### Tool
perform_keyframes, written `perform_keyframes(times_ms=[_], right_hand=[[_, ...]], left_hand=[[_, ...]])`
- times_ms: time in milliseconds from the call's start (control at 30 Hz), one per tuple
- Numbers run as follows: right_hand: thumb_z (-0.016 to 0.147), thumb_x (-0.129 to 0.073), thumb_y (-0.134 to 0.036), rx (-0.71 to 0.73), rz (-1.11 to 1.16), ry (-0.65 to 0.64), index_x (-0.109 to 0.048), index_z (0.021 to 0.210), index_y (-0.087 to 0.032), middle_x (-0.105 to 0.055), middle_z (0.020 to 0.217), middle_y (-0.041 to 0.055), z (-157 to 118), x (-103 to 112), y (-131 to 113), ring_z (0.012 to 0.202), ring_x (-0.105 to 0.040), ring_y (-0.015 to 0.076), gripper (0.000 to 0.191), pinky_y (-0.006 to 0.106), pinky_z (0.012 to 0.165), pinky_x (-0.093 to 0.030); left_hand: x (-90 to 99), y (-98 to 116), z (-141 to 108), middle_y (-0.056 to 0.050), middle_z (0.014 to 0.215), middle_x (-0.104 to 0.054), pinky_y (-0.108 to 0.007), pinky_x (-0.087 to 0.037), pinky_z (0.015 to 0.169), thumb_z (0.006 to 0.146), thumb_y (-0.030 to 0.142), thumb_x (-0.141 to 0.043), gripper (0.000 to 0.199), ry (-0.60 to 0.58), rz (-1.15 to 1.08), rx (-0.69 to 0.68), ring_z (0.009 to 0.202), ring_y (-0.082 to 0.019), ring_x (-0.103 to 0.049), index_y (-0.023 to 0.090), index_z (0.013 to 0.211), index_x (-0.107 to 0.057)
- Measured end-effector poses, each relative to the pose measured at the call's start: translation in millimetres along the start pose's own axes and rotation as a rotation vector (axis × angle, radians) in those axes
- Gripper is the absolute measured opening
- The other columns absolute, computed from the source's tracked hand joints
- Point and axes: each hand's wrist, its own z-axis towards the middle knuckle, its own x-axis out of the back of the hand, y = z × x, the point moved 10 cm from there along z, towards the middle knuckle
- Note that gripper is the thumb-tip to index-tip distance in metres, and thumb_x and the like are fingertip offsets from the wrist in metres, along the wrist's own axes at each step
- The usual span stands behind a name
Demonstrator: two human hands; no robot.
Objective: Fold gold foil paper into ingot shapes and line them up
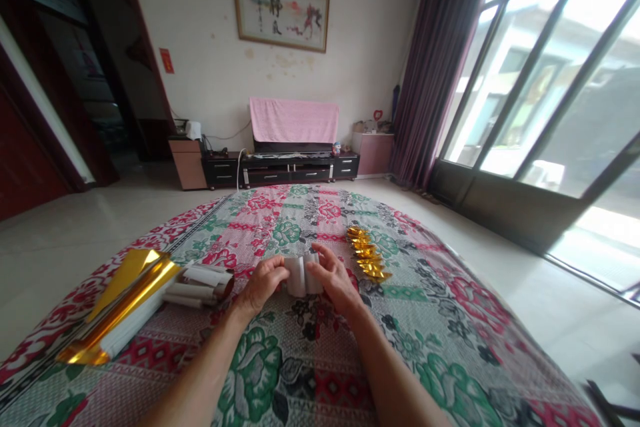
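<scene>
Both hands meet over the middle of the patterned cloth, holding a small piece of whitish paper (297,277) that is curved and shows a bright fold or edge down its middle. My left hand (261,282) pinches its left side between thumb and fingers. On the right side, my right hand (334,277) grips it with the thumb in front. A row of folded gold foil pieces (367,253) lies to the right of my right hand. Left of my left hand are rolled whitish papers (200,285), beside a roll of shiny gold sheets (125,300).
A round surface under a red, green and grey floral cloth (250,373) fills the foreground. Beyond it stand a low black cabinet (270,177) and a pink cloth (295,121) over a screen-shaped object. Large windows (535,73) are at the right, a doorway at the left.
</scene>
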Motion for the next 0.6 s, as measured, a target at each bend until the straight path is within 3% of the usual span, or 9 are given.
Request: perform_keyframes(times_ms=[100,267,600], right_hand=[[0.066,-0.066,-0.032,-0.074,0.106,-0.057,-0.048,0.118,-0.019,-0.061,0.077,-0.0021,-0.1,-5.7,5.1,0.062,-0.054,0.0109,0.056,0.021,0.054,-0.040],[0.058,-0.073,-0.030,-0.126,0.194,-0.099,-0.051,0.113,-0.021,-0.063,0.094,0.0003,0.7,-8.7,9.9,0.067,-0.058,0.0128,0.059,0.024,0.059,-0.044],[0.058,-0.072,-0.026,-0.125,0.232,-0.160,-0.056,0.106,-0.021,-0.063,0.082,-0.0023,-0.9,-10.9,13.5,0.060,-0.055,0.0091,0.051,0.020,0.057,-0.042]], left_hand=[[-2.1,3.1,0.1,0.005,0.053,-0.042,-0.022,-0.030,0.051,0.067,0.024,-0.042,0.012,-0.016,0.030,-0.029,0.052,-0.010,-0.038,0.017,0.066,-0.052],[-4.8,3.1,1.0,0.005,0.053,-0.042,-0.021,-0.030,0.050,0.065,0.021,-0.042,0.010,-0.023,0.082,-0.085,0.053,-0.010,-0.038,0.016,0.064,-0.051],[-9.2,10.7,-2.8,0.002,0.059,-0.056,-0.023,-0.037,0.055,0.064,0.019,-0.041,0.015,-0.046,0.135,-0.112,0.058,-0.012,-0.049,0.016,0.067,-0.056]])
